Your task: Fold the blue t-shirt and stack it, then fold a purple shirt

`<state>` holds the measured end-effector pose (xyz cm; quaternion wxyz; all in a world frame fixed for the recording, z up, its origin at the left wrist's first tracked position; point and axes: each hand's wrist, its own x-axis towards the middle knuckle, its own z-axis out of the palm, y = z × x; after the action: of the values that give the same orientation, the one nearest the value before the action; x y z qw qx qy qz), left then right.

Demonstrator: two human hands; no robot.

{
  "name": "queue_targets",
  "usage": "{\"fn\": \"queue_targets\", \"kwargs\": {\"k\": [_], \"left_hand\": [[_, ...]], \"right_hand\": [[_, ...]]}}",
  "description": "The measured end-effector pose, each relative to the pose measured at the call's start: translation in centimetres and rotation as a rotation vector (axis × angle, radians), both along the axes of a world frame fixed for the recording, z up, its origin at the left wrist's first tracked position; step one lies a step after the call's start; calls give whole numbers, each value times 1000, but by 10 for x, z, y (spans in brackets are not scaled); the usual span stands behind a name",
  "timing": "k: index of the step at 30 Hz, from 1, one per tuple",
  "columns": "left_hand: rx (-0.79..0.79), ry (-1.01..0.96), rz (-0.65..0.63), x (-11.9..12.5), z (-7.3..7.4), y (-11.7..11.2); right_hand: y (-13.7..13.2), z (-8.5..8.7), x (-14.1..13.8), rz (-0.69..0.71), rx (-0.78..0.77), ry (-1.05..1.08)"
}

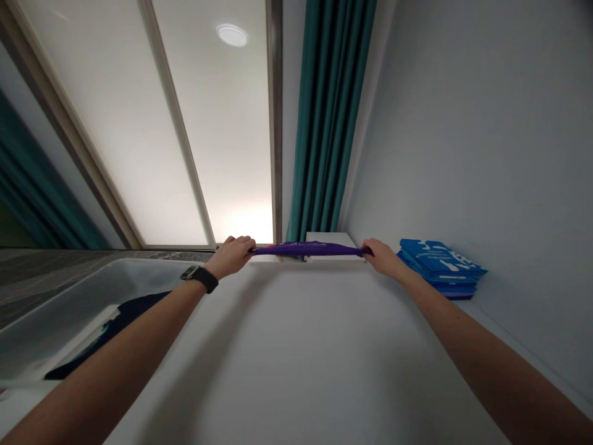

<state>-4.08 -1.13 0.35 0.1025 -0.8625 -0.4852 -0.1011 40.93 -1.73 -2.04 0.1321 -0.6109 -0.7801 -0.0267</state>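
Note:
A purple cloth (306,249) with some red and pale print is stretched level between my two hands, above the far edge of the white table (296,358). It shows almost edge-on, so its full shape is hidden. My left hand (233,253), with a dark watch on the wrist, is closed on the cloth's left end. At the opposite end, the fingers of my right hand (380,256) pinch the cloth. Both arms reach straight out over the tabletop.
Left of the table stands a translucent plastic bin (139,269) with dark cloth (134,309) inside. A stack of blue folded items with white print (440,262) lies at the right against the wall. Beyond are a white box (331,237), a teal curtain (331,123) and frosted sliding doors (222,136).

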Motion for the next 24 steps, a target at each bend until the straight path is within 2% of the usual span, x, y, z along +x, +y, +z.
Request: {"fn": "queue_targets", "kwargs": {"k": [2, 7, 9, 11, 13, 17, 24], "left_hand": [[81, 29, -32, 0, -17, -15], [-12, 55, -28, 0, -83, -51], [-28, 6, 16, 0, -100, -60], [-34, -40, 50, 0, -107, -66], [-43, -64, 59, 0, -107, -70], [-49, -93, 52, -3, -106, -81], [-20, -138, 17, -11, -114, -106]], "right_hand": [[-13, -18, 0, 31, 109, -4], [-59, -90, -11, 68, 60, -4], [-71, -112, -14, 27, 36, 57], [-76, -124, -14, -5, 39, 119], [-78, -128, -12, -13, 47, 156], [-83, -127, -10, -12, 43, 164], [-113, -130, -13, -1, 86, 153]]}}
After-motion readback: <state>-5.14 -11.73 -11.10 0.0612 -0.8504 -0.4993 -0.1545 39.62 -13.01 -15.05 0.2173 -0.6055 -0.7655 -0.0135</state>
